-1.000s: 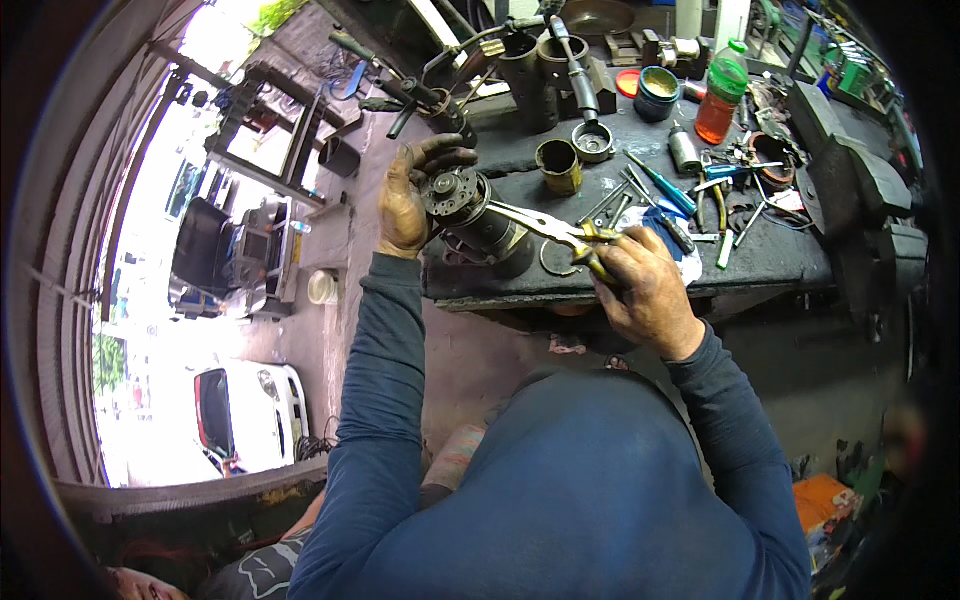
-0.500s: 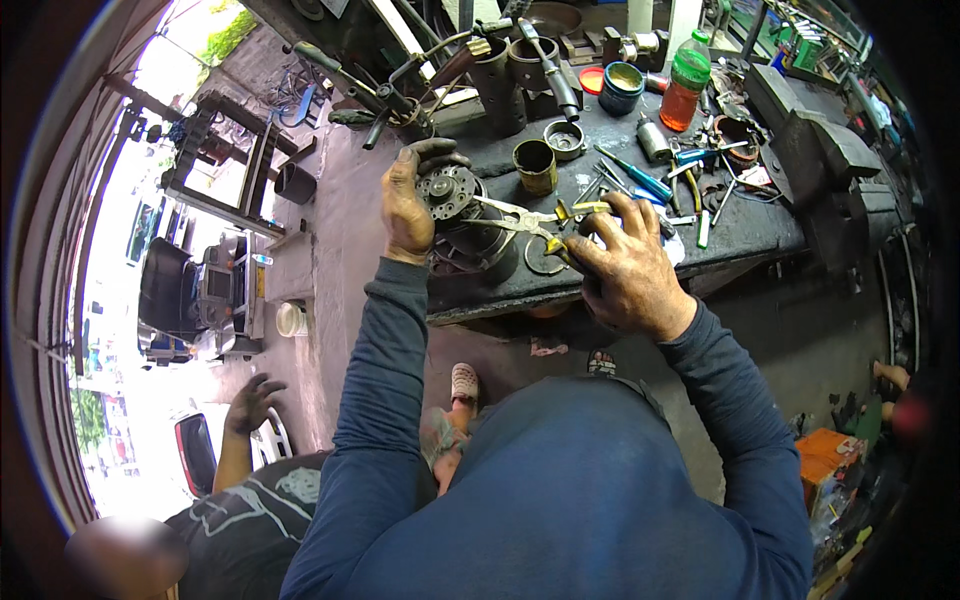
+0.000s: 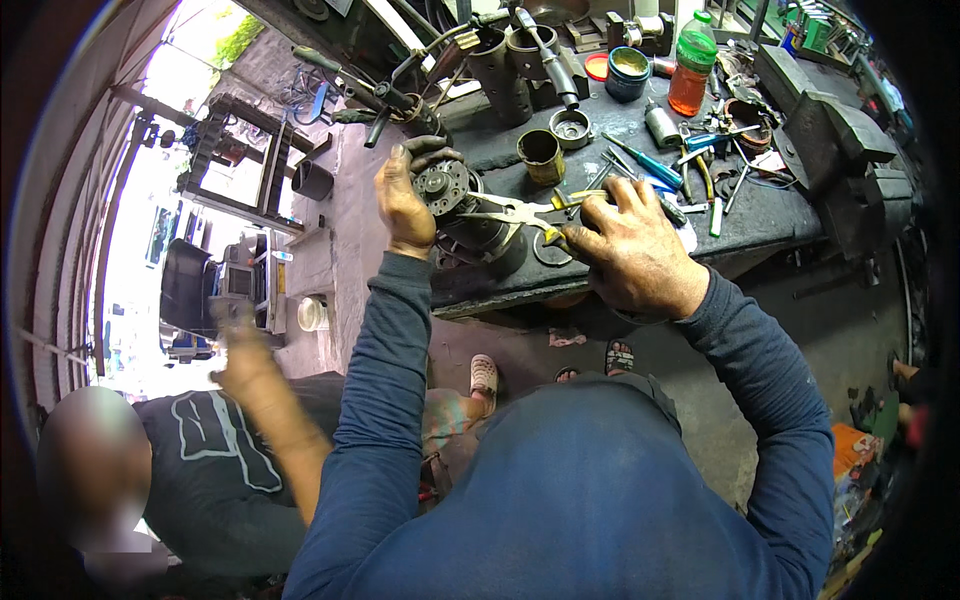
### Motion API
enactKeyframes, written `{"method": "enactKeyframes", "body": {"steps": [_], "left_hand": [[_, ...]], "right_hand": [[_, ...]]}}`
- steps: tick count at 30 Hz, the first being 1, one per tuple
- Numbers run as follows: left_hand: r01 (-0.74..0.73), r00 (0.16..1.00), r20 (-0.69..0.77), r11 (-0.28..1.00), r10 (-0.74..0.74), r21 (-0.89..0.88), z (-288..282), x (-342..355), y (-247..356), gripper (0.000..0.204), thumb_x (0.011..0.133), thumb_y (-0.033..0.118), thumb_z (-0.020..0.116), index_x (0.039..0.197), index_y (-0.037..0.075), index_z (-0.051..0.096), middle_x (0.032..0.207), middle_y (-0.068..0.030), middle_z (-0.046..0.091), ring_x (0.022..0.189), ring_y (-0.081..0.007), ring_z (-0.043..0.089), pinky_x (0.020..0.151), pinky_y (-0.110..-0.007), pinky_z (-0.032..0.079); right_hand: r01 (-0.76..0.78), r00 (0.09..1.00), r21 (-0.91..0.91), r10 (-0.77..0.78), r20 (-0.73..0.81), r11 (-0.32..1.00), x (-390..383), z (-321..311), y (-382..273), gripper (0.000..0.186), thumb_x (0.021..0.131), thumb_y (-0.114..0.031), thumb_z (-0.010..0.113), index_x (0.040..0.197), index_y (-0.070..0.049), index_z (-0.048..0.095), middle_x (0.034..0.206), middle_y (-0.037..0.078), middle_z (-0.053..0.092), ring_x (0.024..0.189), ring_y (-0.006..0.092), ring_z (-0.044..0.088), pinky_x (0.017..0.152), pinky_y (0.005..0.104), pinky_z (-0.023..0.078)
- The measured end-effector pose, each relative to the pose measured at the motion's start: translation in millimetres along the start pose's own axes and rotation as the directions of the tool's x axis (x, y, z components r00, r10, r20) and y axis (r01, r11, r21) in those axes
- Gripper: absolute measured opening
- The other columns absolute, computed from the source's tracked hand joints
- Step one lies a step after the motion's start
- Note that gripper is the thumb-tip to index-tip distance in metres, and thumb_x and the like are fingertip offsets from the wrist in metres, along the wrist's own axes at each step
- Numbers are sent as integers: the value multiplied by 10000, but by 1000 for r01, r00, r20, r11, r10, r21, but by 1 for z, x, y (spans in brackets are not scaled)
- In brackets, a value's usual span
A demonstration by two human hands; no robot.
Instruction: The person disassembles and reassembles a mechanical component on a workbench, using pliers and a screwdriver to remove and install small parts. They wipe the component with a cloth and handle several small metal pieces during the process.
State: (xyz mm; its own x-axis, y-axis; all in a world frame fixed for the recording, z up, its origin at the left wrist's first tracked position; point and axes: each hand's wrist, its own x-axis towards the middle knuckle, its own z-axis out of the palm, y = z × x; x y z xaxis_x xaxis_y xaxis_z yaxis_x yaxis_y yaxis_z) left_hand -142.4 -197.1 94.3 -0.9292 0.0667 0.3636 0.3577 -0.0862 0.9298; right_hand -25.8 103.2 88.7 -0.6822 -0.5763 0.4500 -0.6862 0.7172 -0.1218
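Observation:
My left hand [image 3: 404, 205] is curled round the far-left edge of a round metal hub with a ring of small holes [image 3: 443, 187]. The hub sits on top of a dark, greasy cylindrical assembly [image 3: 484, 236] at the bench's left end. In my right hand [image 3: 642, 250] are yellow-handled pliers [image 3: 518, 212], lying sideways with their long jaws against the hub's right side. The exact spot where the tips touch cannot be made out. A thin metal ring [image 3: 551, 250] lies on the bench below the pliers, and an open, stained tin [image 3: 541, 157] stands just beyond them.
Screwdrivers [image 3: 643, 163] and loose tools lie right of the tin. Behind are a bottle of red liquid [image 3: 690, 70], a blue grease tub [image 3: 627, 73] and upright tool-filled tubes [image 3: 499, 80]. A heavy vise [image 3: 835, 165] stands right. A co-worker's blurred arm [image 3: 265, 395] is at left.
My right hand has turned slightly, its fingers more curled over the pliers' handles. My left hand keeps its place on the hub. The co-worker's arm has swung, and the whole view has shifted a little.

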Motion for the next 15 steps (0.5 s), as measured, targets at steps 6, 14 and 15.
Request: {"method": "enactKeyframes", "body": {"steps": [6, 14, 15], "left_hand": [[-31, 1000, 5, 997, 31, 73, -1, 2, -3, 630, 1150, 446, 329, 1235, -104, 626, 1051, -230, 745, 934, -272, 754, 842, -366, 643], [8, 1000, 22, 1000, -8, -10, -8, 2, -7, 638, 1147, 460, 327, 1245, -100, 616, 1064, -227, 739, 948, -276, 751, 849, -377, 646], [6, 1000, 27, 1000, -6, 5, -8, 1, -6, 636, 1146, 459, 328, 1247, -99, 616, 1064, -226, 738, 949, -276, 750, 849, -379, 646]], "right_hand": [[-9, 999, 32, 8, 35, 999, -1, 3, 2, 521, 687, -145, 802, 1203, -133, 730, 1203, 132, 640, 1153, 392, 553, 942, 524, 454], [-6, 1000, 46, 6, -5, 999, -2, -1, 1, 563, 681, -149, 809, 1234, -127, 710, 1263, 142, 621, 1236, 414, 534, 1025, 550, 447], [-4, 1000, 46, 4, -1, 999, -3, -1, 2, 571, 680, -150, 811, 1241, -127, 706, 1271, 143, 617, 1245, 415, 530, 1034, 553, 445]]}}
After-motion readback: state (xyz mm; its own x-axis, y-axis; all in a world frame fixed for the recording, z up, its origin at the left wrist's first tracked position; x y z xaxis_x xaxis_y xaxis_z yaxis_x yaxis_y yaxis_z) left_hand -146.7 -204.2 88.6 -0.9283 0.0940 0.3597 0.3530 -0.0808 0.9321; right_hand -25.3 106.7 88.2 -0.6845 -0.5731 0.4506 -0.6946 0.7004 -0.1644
